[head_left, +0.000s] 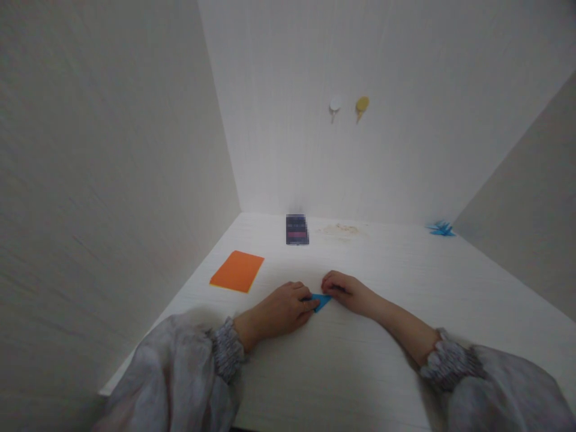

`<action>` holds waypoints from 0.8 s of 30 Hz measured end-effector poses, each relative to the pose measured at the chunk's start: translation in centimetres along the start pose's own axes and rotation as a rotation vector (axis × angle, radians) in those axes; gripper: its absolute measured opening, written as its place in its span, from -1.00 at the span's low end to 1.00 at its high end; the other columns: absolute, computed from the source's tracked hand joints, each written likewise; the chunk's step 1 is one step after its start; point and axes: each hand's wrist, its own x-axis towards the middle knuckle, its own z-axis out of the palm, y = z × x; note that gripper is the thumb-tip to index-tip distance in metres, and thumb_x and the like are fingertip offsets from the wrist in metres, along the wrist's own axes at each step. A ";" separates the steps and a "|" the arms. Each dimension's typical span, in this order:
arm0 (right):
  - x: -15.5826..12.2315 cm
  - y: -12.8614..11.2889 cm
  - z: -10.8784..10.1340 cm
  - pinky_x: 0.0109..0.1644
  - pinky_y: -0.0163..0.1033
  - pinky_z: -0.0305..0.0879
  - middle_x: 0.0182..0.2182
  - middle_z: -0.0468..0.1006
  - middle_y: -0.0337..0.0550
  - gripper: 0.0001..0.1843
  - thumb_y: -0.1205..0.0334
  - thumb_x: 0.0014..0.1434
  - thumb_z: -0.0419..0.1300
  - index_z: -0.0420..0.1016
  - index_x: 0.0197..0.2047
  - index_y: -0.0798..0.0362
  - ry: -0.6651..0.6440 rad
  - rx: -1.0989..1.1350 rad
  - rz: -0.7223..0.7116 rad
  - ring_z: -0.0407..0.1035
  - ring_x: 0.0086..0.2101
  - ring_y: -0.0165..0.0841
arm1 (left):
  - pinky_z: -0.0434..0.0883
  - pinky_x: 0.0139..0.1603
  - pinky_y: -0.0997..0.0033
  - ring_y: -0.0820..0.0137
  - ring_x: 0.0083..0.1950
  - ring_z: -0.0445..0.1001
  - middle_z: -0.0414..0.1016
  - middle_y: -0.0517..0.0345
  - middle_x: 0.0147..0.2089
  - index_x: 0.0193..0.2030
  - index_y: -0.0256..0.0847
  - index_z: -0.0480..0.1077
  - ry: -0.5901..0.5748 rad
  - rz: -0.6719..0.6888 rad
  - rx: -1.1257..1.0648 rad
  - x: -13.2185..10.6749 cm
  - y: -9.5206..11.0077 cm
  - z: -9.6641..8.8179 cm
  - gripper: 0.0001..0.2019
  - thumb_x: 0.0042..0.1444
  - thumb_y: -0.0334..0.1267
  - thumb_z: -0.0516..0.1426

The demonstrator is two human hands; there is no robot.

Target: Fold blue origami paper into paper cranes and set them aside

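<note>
A small blue folded paper point(322, 301) lies on the white desk point(387, 360) between my two hands. My left hand point(281, 311) presses on its left part with the fingers curled down over it. My right hand point(346, 291) pinches its right edge with closed fingers. Most of the paper is hidden under the fingers; only a blue triangular tip shows. Both forearms rest on the desk in loose grey sleeves.
An orange paper stack point(237, 271) lies to the left. A dark phone point(297, 229) sits near the back wall. A blue folded paper figure point(441, 228) sits at the far right corner. Two round pins point(348, 105), white and yellow, are on the back wall. Walls close in left and right.
</note>
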 end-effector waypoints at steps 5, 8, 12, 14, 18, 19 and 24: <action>-0.2 0.6 -0.5 -0.12 -0.21 0.23 -0.22 0.36 -0.10 -0.88 0.27 0.12 0.06 0.38 -0.28 0.08 -0.027 0.083 -0.024 0.29 -0.21 -0.37 | 0.26 -0.13 0.30 0.33 -0.18 0.29 0.34 0.03 -0.25 0.00 -0.21 0.28 0.005 0.004 0.017 -0.1 0.0 0.2 -0.71 0.19 -0.30 -0.12; -0.3 0.6 -0.6 -0.10 -0.20 0.22 -0.17 0.35 -0.09 -0.89 0.25 0.07 0.13 0.41 -0.30 0.06 -0.026 0.068 -0.012 0.28 -0.18 -0.35 | 0.26 -0.14 0.31 0.33 -0.18 0.29 0.34 0.03 -0.25 -0.01 -0.21 0.28 0.008 0.000 0.015 -0.1 0.1 0.1 -0.71 0.18 -0.30 -0.11; -0.3 0.6 -0.6 -0.18 -0.22 0.24 -0.16 0.34 -0.09 -0.92 0.26 0.04 0.15 0.45 -0.37 0.05 -0.024 0.004 0.036 0.30 -0.23 -0.35 | 0.27 -0.15 0.32 0.33 -0.17 0.29 0.35 0.03 -0.26 -0.04 -0.22 0.29 0.017 0.001 -0.008 0.0 0.2 0.1 -0.73 0.18 -0.29 -0.10; -0.3 0.6 -0.5 -0.20 -0.23 0.25 -0.17 0.35 -0.10 -0.93 0.26 0.03 0.16 0.45 -0.41 0.05 -0.009 0.011 0.044 0.31 -0.25 -0.36 | 0.26 -0.15 0.32 0.34 -0.18 0.29 0.35 0.02 -0.27 -0.06 -0.22 0.30 0.023 0.002 -0.011 0.0 0.2 0.2 -0.73 0.19 -0.29 -0.11; -0.2 0.7 -0.4 -0.21 -0.22 0.25 -0.21 0.36 -0.10 -0.94 0.27 0.01 0.18 0.45 -0.44 0.07 -0.005 0.035 0.032 0.31 -0.26 -0.35 | 0.26 -0.16 0.32 0.33 -0.18 0.29 0.34 0.02 -0.28 -0.06 -0.23 0.30 0.012 0.006 0.012 0.0 0.2 0.1 -0.74 0.19 -0.28 -0.11; -0.1 0.7 -0.4 -0.21 -0.22 0.25 -0.21 0.36 -0.10 -0.94 0.28 0.01 0.18 0.45 -0.45 0.07 -0.005 0.040 0.033 0.31 -0.26 -0.35 | 0.26 -0.16 0.32 0.33 -0.18 0.28 0.34 0.02 -0.28 -0.06 -0.23 0.29 0.007 0.007 0.024 0.0 0.2 0.1 -0.73 0.19 -0.28 -0.12; 0.0 0.7 -0.4 -0.24 -0.23 0.26 -0.24 0.37 -0.10 -0.96 0.32 -0.03 0.19 0.46 -0.48 0.08 0.000 0.081 0.066 0.32 -0.27 -0.35 | 0.25 -0.20 0.32 0.34 -0.24 0.27 0.31 0.04 -0.30 0.02 -0.18 0.23 -0.015 0.024 0.085 0.2 0.5 -0.1 -0.70 0.20 -0.26 -0.13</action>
